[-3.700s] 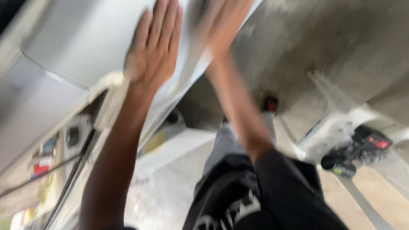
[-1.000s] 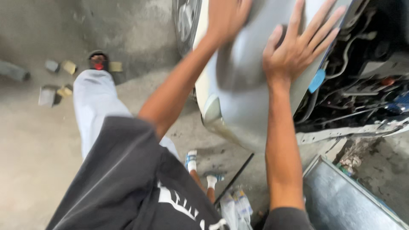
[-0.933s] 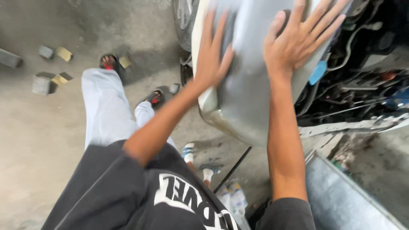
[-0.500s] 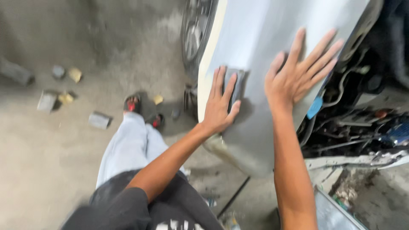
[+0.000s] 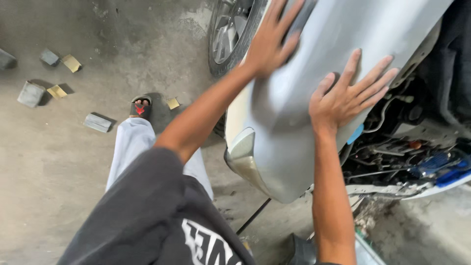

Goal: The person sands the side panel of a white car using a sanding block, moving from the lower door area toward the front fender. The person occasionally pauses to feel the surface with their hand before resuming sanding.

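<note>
A grey car body panel, upper right of frame beside the wheel, is pressed flat by left hand and right hand, grips spread wide, nothing clasped; judged stiff, light, slippery, best held by its edges.

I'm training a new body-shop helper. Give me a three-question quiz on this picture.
1. True or false: both hands lie flat on the grey fender.
2. Which hand is higher in the picture? A) left hand B) right hand
3. Fill in: at the left of the fender stands a ____.

Key: 1 true; 2 A; 3 wheel. Both palms press the panel with the fingers spread, holding nothing. Small blocks lie on the concrete floor.
</note>
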